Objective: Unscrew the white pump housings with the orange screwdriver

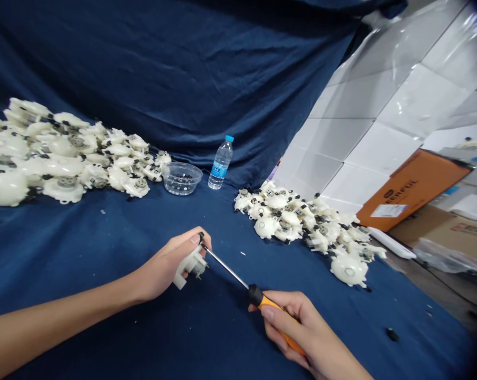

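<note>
The white plastic part (192, 263) was up in the person's left hand (174, 259), above the blue cloth (143, 343), nearer the person than the left heap (64, 153) and right heap (301, 216) of similar white pieces. The left grip was closed about it, the thumb next to a small black piece (201, 236) at its upper end, some fingers hidden behind. The right hand (299, 322) had its grip wrapped around the orange-and-black handle of a screwdriver (255, 295), whose metal shaft slanted up to the left; its tip was at the black piece, though whether they touched could not be told. The part looked light and stiff, its smooth shell perhaps slightly slippery, its thin pins probably the most fragile. The broad shell seemed the sound place to hold, clear of pins and tip. The screwdriver looked rigid, best held by its thick handle. Beyond, a clear tub (178, 184) stood beside a capped bottle (221, 163).
</note>
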A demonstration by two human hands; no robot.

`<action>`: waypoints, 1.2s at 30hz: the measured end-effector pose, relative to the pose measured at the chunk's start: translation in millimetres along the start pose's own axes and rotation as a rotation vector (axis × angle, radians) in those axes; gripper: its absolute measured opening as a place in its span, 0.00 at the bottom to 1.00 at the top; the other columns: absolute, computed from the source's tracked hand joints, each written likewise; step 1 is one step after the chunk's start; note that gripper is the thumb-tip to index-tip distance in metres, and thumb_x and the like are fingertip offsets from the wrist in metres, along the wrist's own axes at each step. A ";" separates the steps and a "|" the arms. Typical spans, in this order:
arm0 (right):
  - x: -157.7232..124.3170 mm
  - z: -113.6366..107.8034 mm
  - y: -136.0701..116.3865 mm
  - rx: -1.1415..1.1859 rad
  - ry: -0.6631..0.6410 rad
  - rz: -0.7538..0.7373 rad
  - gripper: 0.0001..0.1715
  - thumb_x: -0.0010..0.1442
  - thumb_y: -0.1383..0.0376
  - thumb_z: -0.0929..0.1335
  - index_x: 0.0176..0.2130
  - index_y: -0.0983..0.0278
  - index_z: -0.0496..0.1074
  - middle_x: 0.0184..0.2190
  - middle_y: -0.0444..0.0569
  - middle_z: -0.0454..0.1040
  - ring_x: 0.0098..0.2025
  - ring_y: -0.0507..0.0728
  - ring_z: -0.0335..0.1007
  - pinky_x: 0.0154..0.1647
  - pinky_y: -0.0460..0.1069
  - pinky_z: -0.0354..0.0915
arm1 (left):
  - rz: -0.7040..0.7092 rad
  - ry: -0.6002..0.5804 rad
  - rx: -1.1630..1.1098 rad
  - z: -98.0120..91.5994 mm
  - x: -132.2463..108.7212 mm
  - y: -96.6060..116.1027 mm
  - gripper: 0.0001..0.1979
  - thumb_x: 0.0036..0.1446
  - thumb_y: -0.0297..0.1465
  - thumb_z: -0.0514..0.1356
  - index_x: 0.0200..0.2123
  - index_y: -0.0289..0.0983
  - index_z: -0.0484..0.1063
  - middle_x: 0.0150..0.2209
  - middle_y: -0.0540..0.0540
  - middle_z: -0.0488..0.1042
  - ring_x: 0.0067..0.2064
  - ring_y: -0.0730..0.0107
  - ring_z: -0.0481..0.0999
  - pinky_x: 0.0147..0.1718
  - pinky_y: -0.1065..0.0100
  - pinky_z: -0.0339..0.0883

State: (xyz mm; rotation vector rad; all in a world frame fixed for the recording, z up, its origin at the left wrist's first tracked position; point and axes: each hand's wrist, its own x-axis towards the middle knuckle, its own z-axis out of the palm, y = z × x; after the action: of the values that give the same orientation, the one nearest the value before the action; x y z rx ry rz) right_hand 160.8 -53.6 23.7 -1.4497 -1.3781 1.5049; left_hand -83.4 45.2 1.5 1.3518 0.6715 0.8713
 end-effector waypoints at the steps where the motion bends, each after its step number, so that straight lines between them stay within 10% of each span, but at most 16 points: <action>1: -0.8 1.5 1.9 -0.069 0.050 -0.013 0.22 0.59 0.50 0.68 0.38 0.66 0.77 0.14 0.37 0.57 0.13 0.43 0.40 0.12 0.40 0.40 | -0.003 0.006 0.014 0.2 -1.0 1.6 0.18 0.62 0.47 0.48 0.36 0.39 0.67 0.30 0.51 0.63 0.27 0.74 0.65 0.22 0.75 0.56; 6: -3.6 7.2 19.3 -0.592 0.562 -0.439 0.17 0.52 0.55 0.74 0.41 0.59 0.81 0.31 0.53 0.80 0.31 0.60 0.74 0.35 0.53 0.70 | 0.000 0.028 0.034 0.5 -2.3 2.7 0.18 0.63 0.47 0.48 0.36 0.39 0.66 0.30 0.51 0.63 0.27 0.74 0.64 0.23 0.74 0.57; 9: -4.0 10.5 20.3 -0.746 0.561 -0.641 0.18 0.54 0.61 0.73 0.46 0.59 0.79 0.35 0.56 0.81 0.32 0.64 0.76 0.37 0.56 0.72 | 0.011 0.044 0.011 -0.4 1.1 -0.4 0.18 0.63 0.47 0.48 0.36 0.38 0.66 0.29 0.51 0.63 0.27 0.74 0.65 0.23 0.75 0.58; 17: -3.0 -0.8 -1.9 0.346 0.103 0.004 0.23 0.53 0.55 0.73 0.47 0.61 0.77 0.26 0.50 0.75 0.13 0.43 0.55 0.12 0.40 0.52 | 0.013 0.021 -0.145 -0.9 3.9 0.5 0.14 0.63 0.44 0.49 0.38 0.39 0.64 0.29 0.51 0.64 0.25 0.75 0.66 0.17 0.76 0.56; 23: -1.8 -7.8 1.2 0.453 -0.158 0.178 0.20 0.62 0.56 0.67 0.44 0.69 0.77 0.18 0.42 0.66 0.10 0.39 0.43 0.09 0.39 0.38 | -0.031 0.033 -0.122 5.6 -1.8 5.6 0.14 0.64 0.46 0.48 0.39 0.41 0.60 0.30 0.51 0.64 0.26 0.75 0.64 0.20 0.77 0.58; 29: -6.0 2.0 2.1 -0.105 0.108 -0.034 0.17 0.61 0.55 0.68 0.40 0.65 0.77 0.15 0.39 0.64 0.12 0.42 0.47 0.12 0.38 0.44 | -0.060 0.044 -0.110 4.1 2.1 -1.1 0.14 0.63 0.46 0.50 0.39 0.42 0.60 0.30 0.51 0.65 0.26 0.74 0.65 0.18 0.77 0.57; 32: -5.7 2.9 12.6 -0.662 0.371 -0.468 0.15 0.59 0.62 0.69 0.45 0.63 0.77 0.26 0.50 0.76 0.24 0.52 0.69 0.23 0.45 0.65 | -0.053 0.054 -0.135 4.0 2.7 -3.0 0.14 0.62 0.47 0.51 0.39 0.43 0.60 0.30 0.52 0.65 0.26 0.74 0.66 0.18 0.77 0.58; 36: -6.3 3.0 21.7 -0.899 0.470 -0.759 0.21 0.58 0.67 0.69 0.51 0.64 0.75 0.30 0.54 0.77 0.25 0.56 0.70 0.27 0.50 0.67 | -0.055 0.058 -0.158 4.5 2.3 -1.9 0.13 0.63 0.45 0.51 0.38 0.43 0.60 0.30 0.52 0.64 0.25 0.74 0.66 0.17 0.77 0.59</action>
State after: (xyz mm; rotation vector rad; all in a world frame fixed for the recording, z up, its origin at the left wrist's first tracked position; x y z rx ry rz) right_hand 163.9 -65.8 4.7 -1.3411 -2.0495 0.0227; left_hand -78.2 44.7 0.3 1.1652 0.6673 0.9027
